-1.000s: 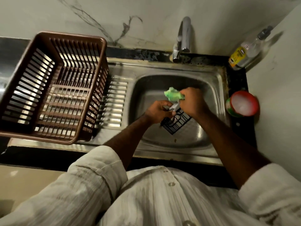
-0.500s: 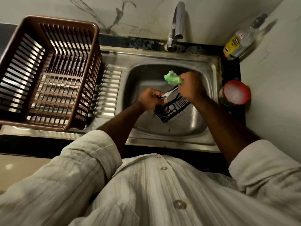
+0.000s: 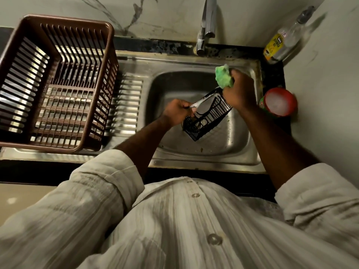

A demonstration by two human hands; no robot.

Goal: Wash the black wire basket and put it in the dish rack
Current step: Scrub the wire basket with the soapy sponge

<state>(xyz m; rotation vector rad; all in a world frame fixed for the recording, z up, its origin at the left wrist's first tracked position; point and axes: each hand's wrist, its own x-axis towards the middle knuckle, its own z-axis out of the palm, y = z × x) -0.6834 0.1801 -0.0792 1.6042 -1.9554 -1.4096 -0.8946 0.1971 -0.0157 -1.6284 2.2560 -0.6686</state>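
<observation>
While the person leans over the sink (image 3: 171, 84), the black wire basket (image 3: 208, 117) is held inside the bowl, tilted: low end toward the person, high end back-right. Left hand (image 3: 177, 111) has its fingers curled round the basket's near-left rim, gripping it. White suds streak the wire along that top edge. Right hand (image 3: 240, 92) is closed round a green sponge (image 3: 223, 76), which sticks out above the fist. That hand sits right at the basket's high end; can't tell if the sponge itself touches the wire. Can't tell either whether the low corner touches the sink floor. Brown plastic dish rack (image 3: 64, 19) sits on the ribbed drainboard (image 3: 128, 105) left of the bowl, well apart from the basket. Faucet (image 3: 206, 26) stands behind the bowl, spout over the back edge. On the dark tabletop (image 3: 272, 74) at the back-right corner, a clear bottle (image 3: 281, 41) with a yellow label leans toward the wall. Red tub (image 3: 279, 102) with white contents sits just right of the sink, beside the right wrist. Both white shirt sleeves are pushed up to the elbows.
</observation>
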